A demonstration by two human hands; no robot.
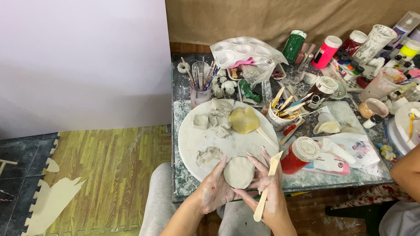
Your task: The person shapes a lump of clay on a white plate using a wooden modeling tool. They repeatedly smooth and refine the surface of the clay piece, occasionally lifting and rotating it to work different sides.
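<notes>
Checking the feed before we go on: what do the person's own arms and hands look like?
Both forearms are bare, no sleeves, gloves or watch visible. The left hand and right hand are smeared with pale grey-white clay residue, fingers dusted, and the nails look long.

One head-worn view looks steeply down, close over a cluttered worktable (pixel 182 110).

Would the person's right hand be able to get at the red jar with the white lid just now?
Probably, but not freely. The red jar stands close beside the right hand with nothing between them, yet that hand holds a wooden stick and helps the left hand cradle a clay disc.
</notes>
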